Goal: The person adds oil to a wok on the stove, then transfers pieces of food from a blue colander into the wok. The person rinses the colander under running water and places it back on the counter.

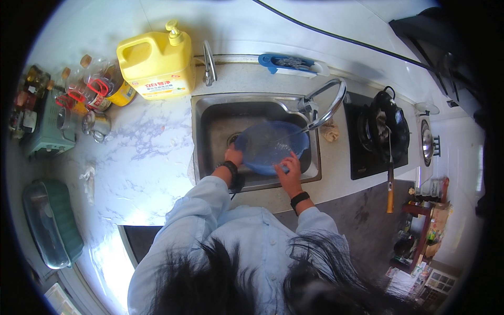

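A blue plastic basin [258, 157] sits in the stainless steel sink [212, 157], with water in it. My left hand [234, 156] grips the basin's left rim, its fingertips partly hidden. At the near right rim, my right hand [289, 173] holds the basin with its fingers bent over the edge. From the curved chrome faucet [334, 104], whose spout points over the basin, a thin stream seems to run down. The sink drain [231, 138] shows partly beside the basin.
A yellow detergent jug [157, 67] with a pump stands behind the sink's left corner, near a small chrome tap [209, 63]. Bottles [106, 82] crowd the left. A blue holder [291, 65] lies behind. Rightward are a crumpled cloth [330, 132] and a black wok [388, 126] on the cooktop.
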Demonstrator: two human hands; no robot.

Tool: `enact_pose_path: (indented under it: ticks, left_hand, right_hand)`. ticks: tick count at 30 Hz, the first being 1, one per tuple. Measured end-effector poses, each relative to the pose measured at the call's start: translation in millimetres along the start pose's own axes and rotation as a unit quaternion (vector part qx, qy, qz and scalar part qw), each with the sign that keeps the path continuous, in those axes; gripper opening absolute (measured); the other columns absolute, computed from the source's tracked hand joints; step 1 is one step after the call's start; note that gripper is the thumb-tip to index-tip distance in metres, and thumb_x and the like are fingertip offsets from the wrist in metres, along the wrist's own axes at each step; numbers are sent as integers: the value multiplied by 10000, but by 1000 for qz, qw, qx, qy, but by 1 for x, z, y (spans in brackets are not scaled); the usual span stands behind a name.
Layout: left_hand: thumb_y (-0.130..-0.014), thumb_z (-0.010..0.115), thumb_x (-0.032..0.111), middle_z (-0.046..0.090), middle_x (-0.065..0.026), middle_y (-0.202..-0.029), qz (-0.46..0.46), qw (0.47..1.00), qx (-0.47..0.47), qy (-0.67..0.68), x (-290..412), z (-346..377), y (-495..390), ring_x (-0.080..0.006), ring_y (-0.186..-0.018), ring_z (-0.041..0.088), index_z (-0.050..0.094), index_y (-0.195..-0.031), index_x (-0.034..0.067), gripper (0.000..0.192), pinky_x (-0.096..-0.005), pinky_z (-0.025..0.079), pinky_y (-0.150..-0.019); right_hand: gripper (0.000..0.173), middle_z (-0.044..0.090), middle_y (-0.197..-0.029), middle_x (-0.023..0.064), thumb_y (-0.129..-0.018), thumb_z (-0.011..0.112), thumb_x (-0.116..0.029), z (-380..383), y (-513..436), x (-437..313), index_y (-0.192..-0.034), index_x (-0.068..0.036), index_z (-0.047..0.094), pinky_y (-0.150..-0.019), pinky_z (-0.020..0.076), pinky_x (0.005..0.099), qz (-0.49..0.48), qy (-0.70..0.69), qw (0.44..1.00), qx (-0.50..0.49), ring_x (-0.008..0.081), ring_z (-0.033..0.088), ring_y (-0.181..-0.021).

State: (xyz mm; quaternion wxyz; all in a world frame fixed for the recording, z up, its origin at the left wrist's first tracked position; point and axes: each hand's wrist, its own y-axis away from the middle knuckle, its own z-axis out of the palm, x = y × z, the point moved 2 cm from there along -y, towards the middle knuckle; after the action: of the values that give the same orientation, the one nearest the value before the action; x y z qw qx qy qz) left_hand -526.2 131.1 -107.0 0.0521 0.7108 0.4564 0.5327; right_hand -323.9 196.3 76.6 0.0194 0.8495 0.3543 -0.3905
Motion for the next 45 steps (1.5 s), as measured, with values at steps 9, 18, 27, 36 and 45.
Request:
enact_pose_path:
  ticks: [9,18,27,36,45]
  left_hand:
    - [-743,497,102,501,-284,-1159,230,958,172,5,59,-50,60,-448,-1039,510,333,-1316,7,603,-484,402,-925]
    - [-817,496,71,600,-192,-883,-85,950,-100,284,34,-49,53,-324,-675,621,487,-1043,-51,257,-390,537,-580]
    - [-874,434,24,551,-143,-796,-269,796,-270,470,33,-31,76,-253,-638,599,517,-981,-38,149,-291,511,-501]
    - [-846,450,27,559,-135,-835,-230,820,-266,452,54,-29,86,-204,-564,558,490,-1034,-2,195,-289,516,-502]
    - [-787,446,19,532,-160,-1085,-41,949,-104,296,82,-50,112,-283,-918,587,345,-1252,32,476,-365,542,-626]
  right_hand:
    - [231,567,-1063,140,-754,719,-199,-4,29,17,-875,-50,590,-964,354,431,113,-78,978,-155,363,442,-1194]
    - [298,571,-972,91,-750,681,-341,-17,-18,-29,-884,-101,566,-980,290,482,-18,71,997,19,297,495,-1088]
    - [294,556,-999,79,-731,688,-333,-31,-53,-79,-902,-123,575,-1034,149,567,-105,128,986,36,283,473,-1123]
    - [302,551,-1019,101,-705,708,-287,-46,-50,-79,-903,-100,575,-1039,180,548,-93,120,988,13,289,472,-1114]
    - [380,486,-1156,147,-781,668,-181,-67,0,-45,-1103,-47,518,-1044,263,451,-75,51,988,123,328,398,-1212]
